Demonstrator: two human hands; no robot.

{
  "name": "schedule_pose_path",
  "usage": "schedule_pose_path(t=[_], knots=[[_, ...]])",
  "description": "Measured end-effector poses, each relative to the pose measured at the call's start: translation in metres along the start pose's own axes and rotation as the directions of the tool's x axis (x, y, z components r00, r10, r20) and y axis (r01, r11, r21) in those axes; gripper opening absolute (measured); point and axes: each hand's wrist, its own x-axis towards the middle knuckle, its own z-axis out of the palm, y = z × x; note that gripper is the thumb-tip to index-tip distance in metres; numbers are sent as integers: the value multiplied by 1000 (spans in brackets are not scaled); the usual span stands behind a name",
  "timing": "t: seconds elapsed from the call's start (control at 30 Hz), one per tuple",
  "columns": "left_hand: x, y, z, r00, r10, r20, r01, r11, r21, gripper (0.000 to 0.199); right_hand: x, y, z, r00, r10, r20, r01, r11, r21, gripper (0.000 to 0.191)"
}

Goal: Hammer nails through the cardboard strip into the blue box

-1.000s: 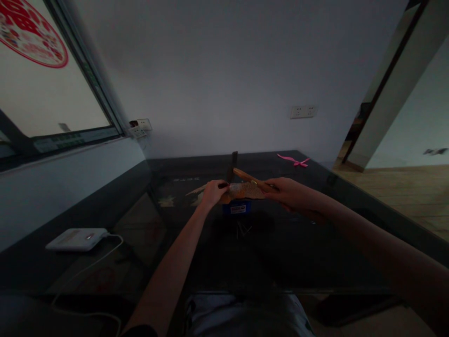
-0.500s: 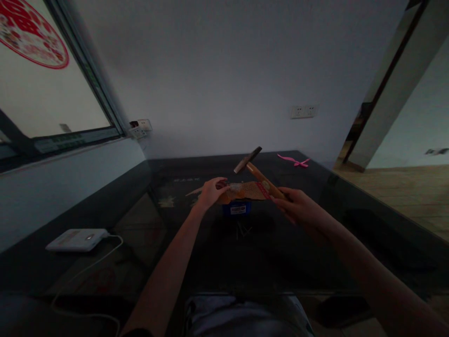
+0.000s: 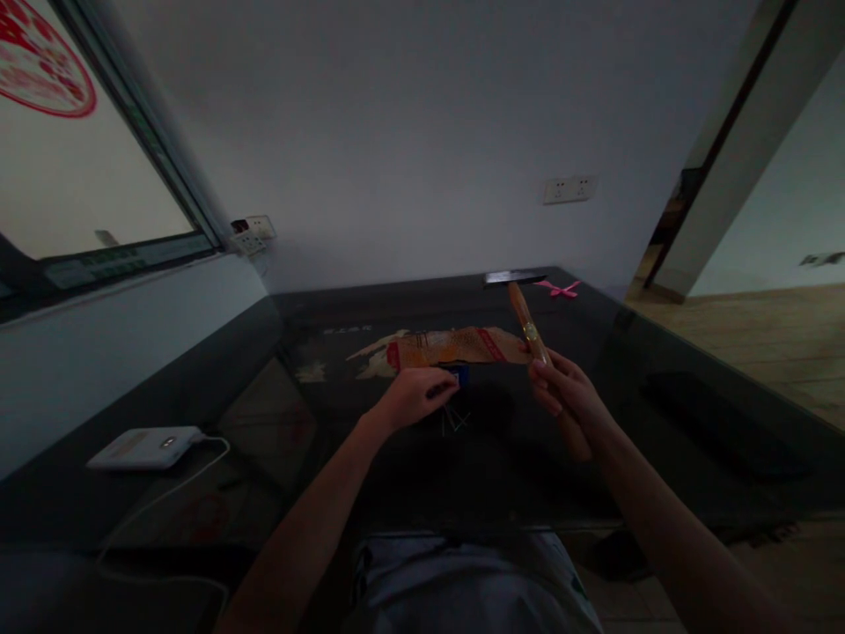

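My right hand (image 3: 564, 392) is closed round the wooden handle of a hammer (image 3: 528, 326). The hammer is raised over the table's right half, with its metal head up and away from me. My left hand (image 3: 422, 396) is curled, thumb and fingers close together, in front of a blue box (image 3: 462, 375); whether anything is between the fingertips I cannot make out. Just below those fingers, several thin nails (image 3: 455, 419) lie loose on the dark tabletop. A torn piece of printed cardboard (image 3: 455, 347), brown with red bands, rests on or just behind the blue box.
A white device (image 3: 146, 448) with a white cable lies on the table (image 3: 370, 493) at left. A pink ribbon (image 3: 561, 290) is at the far right corner, and a dark flat object (image 3: 723, 427) near the right edge. The wall with sockets (image 3: 570, 189) stands behind.
My left hand has let go of the cardboard and come down toward me, near the nails. My right hand has swung the hammer to the right, away from the cardboard, its handle now more upright.
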Motion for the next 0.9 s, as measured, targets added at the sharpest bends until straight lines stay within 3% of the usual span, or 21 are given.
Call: schedule_pose_path(t=[0.07,0.23,0.43,0.53,0.9], knots=[[1,-4,9,996,20,92,-23,999,31,17,0,3,-1,1000,8,16,-9,999,31,45],[-3,-18,14,969,-99,228,65,986,153,12,2,11,-1,999,9,47,-15,994,113,36],[-12,-15,11,861,-56,505,13,996,90,21,6,18,-2,998,9,60,-17,990,141,32],[-12,-12,10,846,-51,531,16,997,70,20,4,17,-1,998,7,60,-15,991,133,29],[-11,-17,14,852,-95,515,26,990,139,7,2,13,3,999,23,41,-29,987,157,33]])
